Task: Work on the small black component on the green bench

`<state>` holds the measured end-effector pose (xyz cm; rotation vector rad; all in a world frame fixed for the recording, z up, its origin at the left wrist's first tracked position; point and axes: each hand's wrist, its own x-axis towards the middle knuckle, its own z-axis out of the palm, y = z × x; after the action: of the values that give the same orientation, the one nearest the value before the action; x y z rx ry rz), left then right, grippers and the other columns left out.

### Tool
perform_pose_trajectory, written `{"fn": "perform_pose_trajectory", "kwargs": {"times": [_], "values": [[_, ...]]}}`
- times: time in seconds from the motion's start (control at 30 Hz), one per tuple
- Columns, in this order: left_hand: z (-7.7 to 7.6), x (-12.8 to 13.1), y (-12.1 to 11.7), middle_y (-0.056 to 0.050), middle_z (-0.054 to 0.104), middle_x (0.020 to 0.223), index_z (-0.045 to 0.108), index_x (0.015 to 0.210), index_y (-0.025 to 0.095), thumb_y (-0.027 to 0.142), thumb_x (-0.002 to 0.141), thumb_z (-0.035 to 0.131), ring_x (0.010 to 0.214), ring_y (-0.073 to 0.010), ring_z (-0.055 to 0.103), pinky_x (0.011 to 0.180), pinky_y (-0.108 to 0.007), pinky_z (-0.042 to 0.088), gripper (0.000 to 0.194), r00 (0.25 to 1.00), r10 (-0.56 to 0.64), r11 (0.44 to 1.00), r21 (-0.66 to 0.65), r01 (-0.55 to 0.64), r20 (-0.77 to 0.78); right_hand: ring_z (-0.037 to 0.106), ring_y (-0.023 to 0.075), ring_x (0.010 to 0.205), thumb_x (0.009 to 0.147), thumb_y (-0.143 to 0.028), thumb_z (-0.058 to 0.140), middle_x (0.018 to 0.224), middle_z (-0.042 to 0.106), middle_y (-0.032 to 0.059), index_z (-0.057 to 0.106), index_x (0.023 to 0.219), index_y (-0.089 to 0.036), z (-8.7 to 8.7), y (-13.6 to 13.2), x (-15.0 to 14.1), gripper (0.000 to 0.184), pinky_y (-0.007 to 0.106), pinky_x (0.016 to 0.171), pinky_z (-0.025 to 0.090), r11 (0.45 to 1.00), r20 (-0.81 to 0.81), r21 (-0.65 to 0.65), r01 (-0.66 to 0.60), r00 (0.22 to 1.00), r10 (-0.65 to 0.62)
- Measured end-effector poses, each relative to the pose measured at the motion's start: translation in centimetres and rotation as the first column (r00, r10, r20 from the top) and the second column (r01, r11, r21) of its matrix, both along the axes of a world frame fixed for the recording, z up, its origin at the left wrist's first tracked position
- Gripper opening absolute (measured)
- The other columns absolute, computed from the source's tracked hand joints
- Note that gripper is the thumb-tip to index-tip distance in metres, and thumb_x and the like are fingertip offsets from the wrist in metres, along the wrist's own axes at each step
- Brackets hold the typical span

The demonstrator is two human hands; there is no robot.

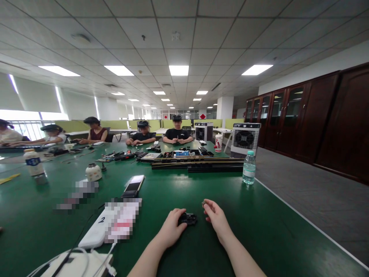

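Note:
Near the front of the green table [184, 188], my left hand [172, 227] grips a small black plastic part [188, 219] by its left side. The part shows a recessed, detailed inside and appears to rest on the tabletop. To its right, my right hand [215, 217] is raised a little, thumb and fingertips pinched together. A tiny brownish piece [204, 204] shows at those fingertips, too small to name. A gap separates my right hand from the black part.
A water bottle [249, 168] stands at the right edge. Left are a white power bank [96, 227], a phone [134, 185], cables and a small jar [93, 172]. Long black trays [198, 164] cross the table ahead. Several people sit beyond, one [177, 132] straight across.

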<state>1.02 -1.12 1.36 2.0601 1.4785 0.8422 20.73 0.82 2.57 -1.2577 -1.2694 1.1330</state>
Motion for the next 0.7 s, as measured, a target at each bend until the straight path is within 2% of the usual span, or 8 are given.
{"fn": "perform_pose_trajectory", "kwargs": {"times": [0.3, 0.47, 0.7], "values": [[0.5, 0.2, -0.3, -0.009, 0.056, 0.117, 0.054, 0.119, 0.015, 0.021, 0.073, 0.052, 0.11, -0.0223, 0.048, 0.099, -0.033, 0.035, 0.047, 1.0, -0.01, 1.0, 0.003, 0.01, -0.008, 0.06, 0.0215, 0.093, 0.072, -0.046, 0.056, 0.108, 0.062, 0.008, 0.056, 0.107, -0.022, -1.1, 0.8, 0.2, 0.042, 0.027, 0.062, 0.05, 0.997, -0.176, -0.053, 0.05, 0.983, -0.059], [0.3, 0.2, -0.2, -0.01, 0.057, 0.116, 0.054, 0.119, 0.014, 0.021, 0.072, 0.053, 0.109, -0.0227, 0.049, 0.099, -0.034, 0.035, 0.047, 1.0, -0.012, 1.0, 0.007, 0.012, -0.02, 0.059, 0.0181, 0.086, 0.065, -0.044, 0.066, 0.098, 0.064, 0.0056, 0.059, 0.101, -0.021, -0.8, 0.5, 0.0, 0.043, 0.021, 0.056, 0.046, 0.992, -0.271, -0.09, 0.088, 0.956, -0.11], [0.3, 0.2, -0.2, -0.009, 0.057, 0.114, 0.055, 0.117, 0.015, 0.022, 0.072, 0.054, 0.108, -0.0234, 0.049, 0.098, -0.035, 0.036, 0.046, 1.0, -0.017, 0.999, 0.028, 0.017, -0.009, 0.06, 0.017, 0.077, 0.059, -0.04, 0.071, 0.09, 0.066, 0.0043, 0.062, 0.093, -0.022, 0.0, 0.0, -0.4, 0.04, 0.022, 0.054, 0.045, 0.991, -0.322, -0.089, 0.105, 0.938, -0.128]]}}
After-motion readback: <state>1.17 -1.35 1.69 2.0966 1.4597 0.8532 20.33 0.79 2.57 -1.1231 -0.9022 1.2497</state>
